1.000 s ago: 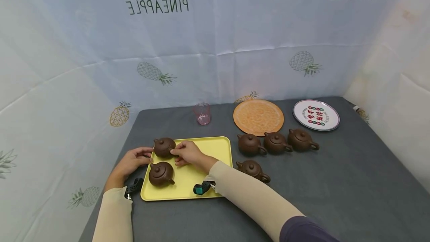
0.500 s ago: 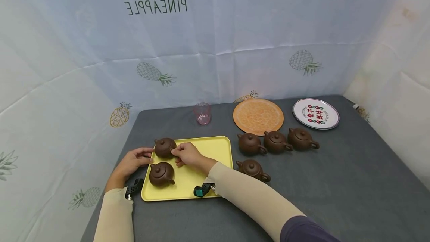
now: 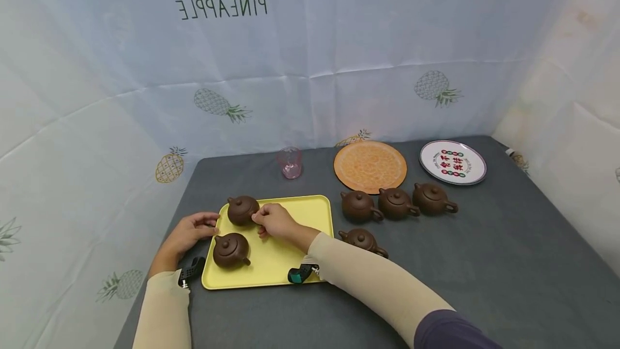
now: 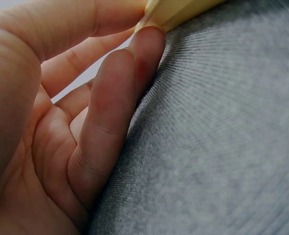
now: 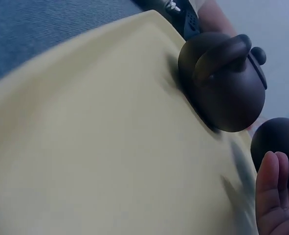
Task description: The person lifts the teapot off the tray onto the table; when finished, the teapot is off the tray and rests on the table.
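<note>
On the left half of a yellow tray (image 3: 295,252) are two dark brown teapots. My right hand (image 3: 277,222) pinches the far teapot (image 3: 242,210) at its handle side, its spout turned to the left. The near teapot (image 3: 230,250) sits closer to the tray's front left corner, and its handle (image 5: 222,58) shows large in the right wrist view. In that view the right hand's fingers (image 5: 269,183) partly cover the far teapot. At the tray's left rim, my left hand (image 3: 190,232) grips the edge, its thumb and fingers meeting the rim (image 4: 176,12) in the left wrist view.
Right of the tray, three teapots (image 3: 396,204) stand in a row, with another teapot (image 3: 360,238) nearer, partly behind my right sleeve. Farther back are a pink glass (image 3: 290,163), a round orange mat (image 3: 370,166) and a white plate (image 3: 452,149). A patterned curtain (image 3: 271,90) hangs behind the table.
My right hand and the far teapot have shifted a little to the right, away from the tray's left rim. The left hand and near teapot keep their places.
</note>
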`<action>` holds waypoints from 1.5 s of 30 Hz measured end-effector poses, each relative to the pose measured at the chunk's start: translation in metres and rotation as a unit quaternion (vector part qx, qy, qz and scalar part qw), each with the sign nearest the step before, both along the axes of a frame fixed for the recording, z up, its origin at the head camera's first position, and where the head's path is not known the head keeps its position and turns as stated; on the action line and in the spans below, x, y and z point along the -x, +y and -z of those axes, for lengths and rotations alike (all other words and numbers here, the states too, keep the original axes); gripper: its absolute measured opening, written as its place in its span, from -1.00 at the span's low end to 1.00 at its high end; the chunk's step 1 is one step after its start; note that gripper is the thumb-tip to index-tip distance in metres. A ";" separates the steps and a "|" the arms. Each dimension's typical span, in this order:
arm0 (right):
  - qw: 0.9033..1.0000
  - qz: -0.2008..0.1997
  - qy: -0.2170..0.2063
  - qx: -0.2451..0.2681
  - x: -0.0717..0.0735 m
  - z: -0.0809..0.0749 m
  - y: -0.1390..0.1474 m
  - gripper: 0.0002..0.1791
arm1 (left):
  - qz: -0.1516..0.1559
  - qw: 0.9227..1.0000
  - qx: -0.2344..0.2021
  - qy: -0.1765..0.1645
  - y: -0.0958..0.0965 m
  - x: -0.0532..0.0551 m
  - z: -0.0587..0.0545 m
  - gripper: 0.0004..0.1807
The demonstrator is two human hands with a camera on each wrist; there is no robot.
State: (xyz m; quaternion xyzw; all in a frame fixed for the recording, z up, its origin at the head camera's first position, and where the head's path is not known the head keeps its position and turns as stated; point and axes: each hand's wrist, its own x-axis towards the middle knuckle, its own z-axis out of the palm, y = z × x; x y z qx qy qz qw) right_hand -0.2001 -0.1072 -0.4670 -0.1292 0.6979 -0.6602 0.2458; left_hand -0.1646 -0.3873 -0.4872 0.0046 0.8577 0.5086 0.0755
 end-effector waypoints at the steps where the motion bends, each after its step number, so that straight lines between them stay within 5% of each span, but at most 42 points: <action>1: 1.000 -0.005 0.007 -0.003 -0.001 -0.001 0.002 -0.81 | 0.000 1.000 -0.001 0.000 0.000 0.000 0.000 -0.43; 16: 0.993 -0.036 0.111 -0.034 -0.010 -0.039 0.050 -0.82 | -0.004 1.000 0.000 -0.002 0.000 -0.003 -0.003 -0.42; 24: 0.991 -0.049 0.123 -0.021 -0.017 -0.056 0.078 -0.81 | -0.005 1.000 -0.001 -0.002 0.001 -0.001 -0.002 -0.43; 45: 0.982 -0.081 0.170 -0.023 -0.018 -0.066 0.197 -0.75 | -0.001 1.000 0.007 0.006 -0.001 0.000 -0.001 -0.42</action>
